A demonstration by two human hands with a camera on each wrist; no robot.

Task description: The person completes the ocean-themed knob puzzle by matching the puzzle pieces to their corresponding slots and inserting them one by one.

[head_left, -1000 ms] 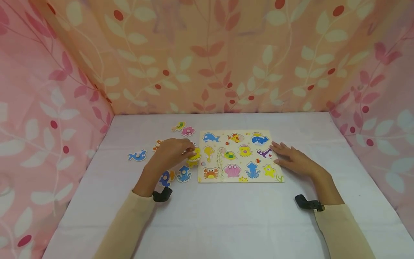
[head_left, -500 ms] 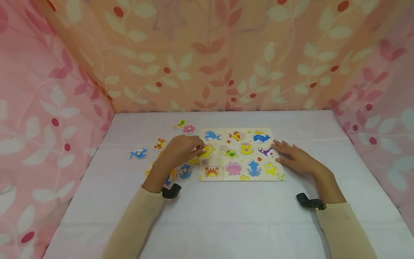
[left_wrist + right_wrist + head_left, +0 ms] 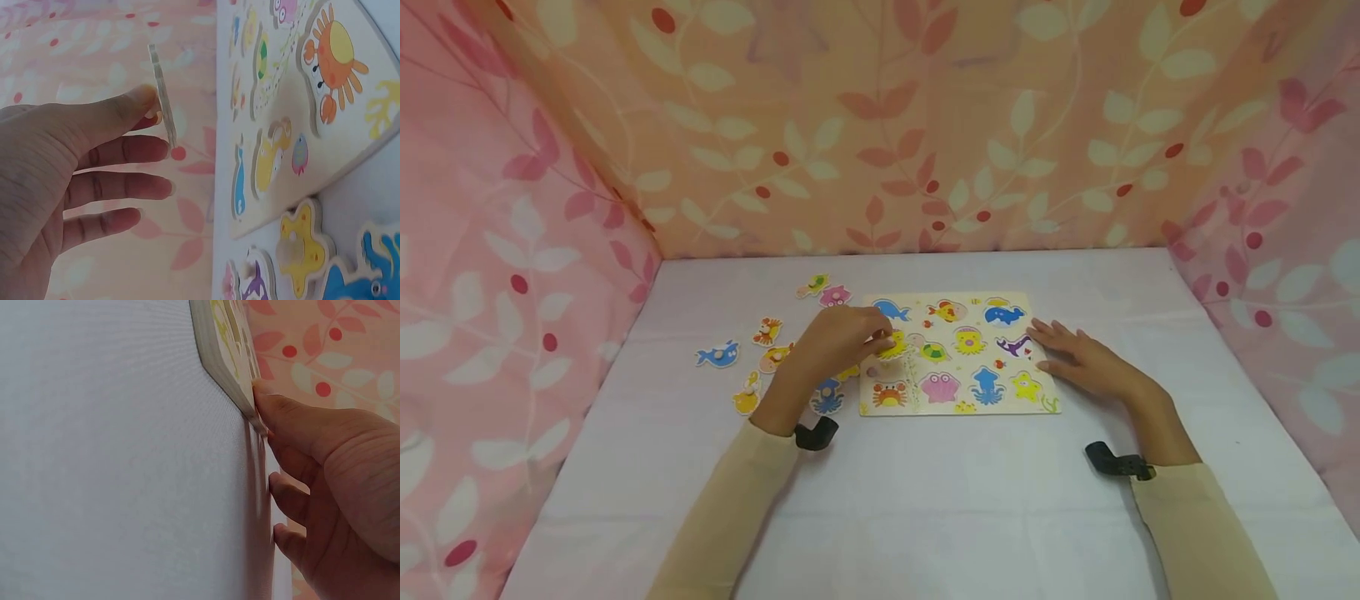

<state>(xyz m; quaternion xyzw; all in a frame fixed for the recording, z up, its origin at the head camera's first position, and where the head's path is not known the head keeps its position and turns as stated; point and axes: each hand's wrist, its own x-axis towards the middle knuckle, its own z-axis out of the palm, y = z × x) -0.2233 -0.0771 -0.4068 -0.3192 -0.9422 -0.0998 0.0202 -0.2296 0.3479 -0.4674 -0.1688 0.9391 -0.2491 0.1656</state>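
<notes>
In the head view, my left hand (image 3: 838,346) is over the left part of a wooden sea-animal puzzle board (image 3: 955,365). Thumb and index finger pinch a yellow octopus puzzle piece (image 3: 891,345), which overlaps the seahorse picture there. The left wrist view has that piece (image 3: 162,94) edge-on, raised above the board, its knob mostly hidden by the fingertips; the other fingers extend loosely. At the board's right edge lies my right hand (image 3: 1086,358), thumb and fingers fairly straight. Its thumb touches the board's edge in the right wrist view.
Loose knobbed pieces lie left of the board: a blue dolphin (image 3: 718,355), a crab (image 3: 767,332), a seahorse (image 3: 747,395), a blue squid (image 3: 827,397), a turtle (image 3: 812,286) and a pink shell (image 3: 835,296). A yellow starfish piece (image 3: 300,247) lies close by the board's left edge. Patterned curtains surround the table.
My left hand has carried the octopus piece rightward, from beside the board's left edge to over its left part. The right hand stays at the board's right edge.
</notes>
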